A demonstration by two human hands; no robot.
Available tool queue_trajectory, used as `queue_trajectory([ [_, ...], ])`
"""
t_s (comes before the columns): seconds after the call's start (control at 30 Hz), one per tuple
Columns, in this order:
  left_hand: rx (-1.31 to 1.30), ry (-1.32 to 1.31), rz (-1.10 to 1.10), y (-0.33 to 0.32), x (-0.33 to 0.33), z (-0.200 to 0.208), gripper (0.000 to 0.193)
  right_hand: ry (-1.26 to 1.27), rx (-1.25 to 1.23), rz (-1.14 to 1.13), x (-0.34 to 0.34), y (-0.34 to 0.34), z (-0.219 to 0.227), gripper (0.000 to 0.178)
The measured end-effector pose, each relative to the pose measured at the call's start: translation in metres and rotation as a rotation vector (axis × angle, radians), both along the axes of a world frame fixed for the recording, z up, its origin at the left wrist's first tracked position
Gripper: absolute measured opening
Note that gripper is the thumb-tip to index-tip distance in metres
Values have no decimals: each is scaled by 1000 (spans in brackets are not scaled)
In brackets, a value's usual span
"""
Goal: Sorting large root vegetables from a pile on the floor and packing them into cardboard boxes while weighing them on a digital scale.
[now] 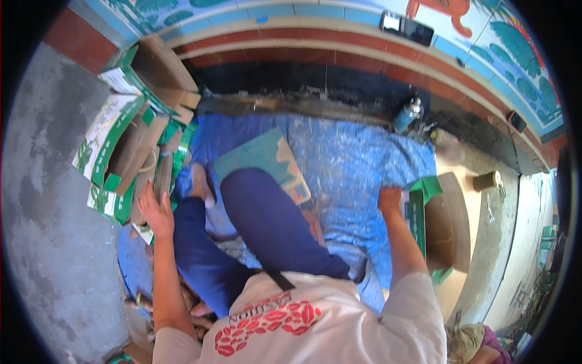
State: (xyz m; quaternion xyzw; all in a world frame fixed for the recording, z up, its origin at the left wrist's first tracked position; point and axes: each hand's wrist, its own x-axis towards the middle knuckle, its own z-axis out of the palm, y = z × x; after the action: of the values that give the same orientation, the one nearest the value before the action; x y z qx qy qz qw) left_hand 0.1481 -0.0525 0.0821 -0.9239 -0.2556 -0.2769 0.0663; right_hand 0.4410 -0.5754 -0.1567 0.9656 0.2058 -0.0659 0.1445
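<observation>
My left hand [156,209] is beside a stack of open green-and-white cardboard boxes [100,155] on the left. Its fingers are spread, and it appears to hold nothing. On the right, my right hand [391,199] is closed at the near side of another open green cardboard box [447,221], seemingly gripping its edge; the fingertips are hidden. That box lies with its brown inside showing and its flaps folded out. Between my hands, beyond my bent knee, a flat teal board with a torn, pale edge [254,155] lies on a blue tarp [357,164].
A low black ledge [291,79] runs along the far side under a painted tiled wall. A phone [406,29] lies on the upper shelf. Near the tarp's far right corner stands a blue bottle [407,115]. A roll of tape [487,181] sits beyond the right box.
</observation>
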Motion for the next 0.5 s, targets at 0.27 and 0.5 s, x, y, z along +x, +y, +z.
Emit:
queue_trajectory([
  [0.27, -28, 16, 9, -5, -2, 3, 43, 271, -396, 0, 4, -3, 8, 31],
  [0.5, -93, 2, -11, -13, 12, 2, 43, 315, -491, -50, 19, -18, 11, 38],
])
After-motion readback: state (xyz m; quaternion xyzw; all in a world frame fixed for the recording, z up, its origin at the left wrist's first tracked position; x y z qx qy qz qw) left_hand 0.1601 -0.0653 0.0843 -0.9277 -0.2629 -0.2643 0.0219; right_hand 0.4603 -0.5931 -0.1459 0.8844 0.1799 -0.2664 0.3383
